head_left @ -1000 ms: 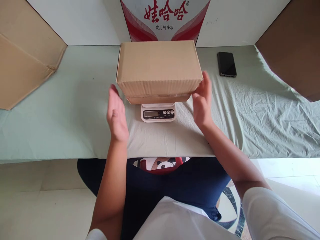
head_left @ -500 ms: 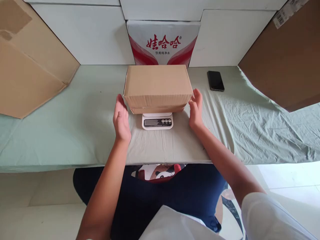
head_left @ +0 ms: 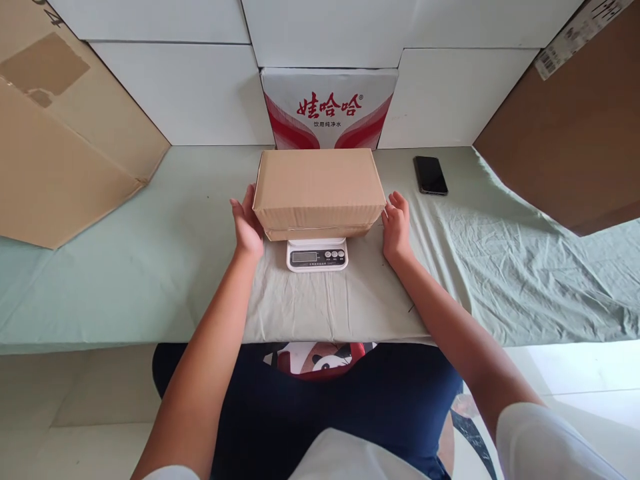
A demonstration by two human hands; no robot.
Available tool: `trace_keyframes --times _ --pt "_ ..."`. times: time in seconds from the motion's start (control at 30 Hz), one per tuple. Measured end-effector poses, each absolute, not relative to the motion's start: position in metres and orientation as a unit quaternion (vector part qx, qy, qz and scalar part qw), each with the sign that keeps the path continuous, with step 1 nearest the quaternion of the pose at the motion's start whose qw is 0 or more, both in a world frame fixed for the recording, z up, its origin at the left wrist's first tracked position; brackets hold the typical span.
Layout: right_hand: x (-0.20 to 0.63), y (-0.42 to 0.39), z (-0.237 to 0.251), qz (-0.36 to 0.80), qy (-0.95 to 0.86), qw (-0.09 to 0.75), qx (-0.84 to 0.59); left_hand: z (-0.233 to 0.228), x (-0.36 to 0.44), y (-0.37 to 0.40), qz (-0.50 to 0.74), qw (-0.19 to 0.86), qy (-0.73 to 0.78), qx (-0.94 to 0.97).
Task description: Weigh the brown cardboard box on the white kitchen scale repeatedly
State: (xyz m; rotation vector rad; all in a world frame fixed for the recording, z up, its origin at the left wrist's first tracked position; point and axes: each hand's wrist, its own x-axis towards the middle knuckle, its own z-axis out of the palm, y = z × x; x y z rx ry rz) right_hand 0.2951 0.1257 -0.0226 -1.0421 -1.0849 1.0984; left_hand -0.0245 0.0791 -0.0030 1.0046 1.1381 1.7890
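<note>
A closed brown cardboard box (head_left: 319, 190) rests on a small white digital scale (head_left: 317, 255) in the middle of the table. My left hand (head_left: 247, 225) lies flat against the box's left side, fingers up along its edge. At the opposite end, my right hand (head_left: 397, 225) presses on the right side near the lower corner. The box is held between both palms. The scale's display and buttons show below the box's front.
A pale green cloth (head_left: 500, 253) covers the table. A black phone (head_left: 430, 175) lies at the back right. A red-and-white printed carton (head_left: 329, 110) stands behind the box. Large cardboard sheets lean at the left (head_left: 60, 147) and right (head_left: 575, 133).
Both hands were apart from the box and have closed in onto its two sides. The view has tilted up and pulled back, so the box looks smaller.
</note>
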Motion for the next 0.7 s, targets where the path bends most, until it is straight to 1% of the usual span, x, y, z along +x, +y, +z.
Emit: trace_keyframes --times 0.3,0.47,0.57,0.7 --pt "0.292 0.125 -0.018 0.479 -0.445 0.606 -0.453 -0.005 -0.028 0.077 0.700 0.378 0.442 0.414" --pt "0.291 0.124 -0.015 0.493 -0.451 0.596 -0.445 -0.006 -0.028 0.074 0.701 0.377 0.444 0.412" --pt "0.290 0.122 -0.017 0.505 -0.468 0.584 -0.430 -0.007 -0.026 0.060 0.698 0.370 0.463 0.402" --pt "0.287 0.118 -0.021 0.502 -0.496 0.574 -0.415 -0.007 -0.016 0.023 0.685 0.362 0.467 0.426"
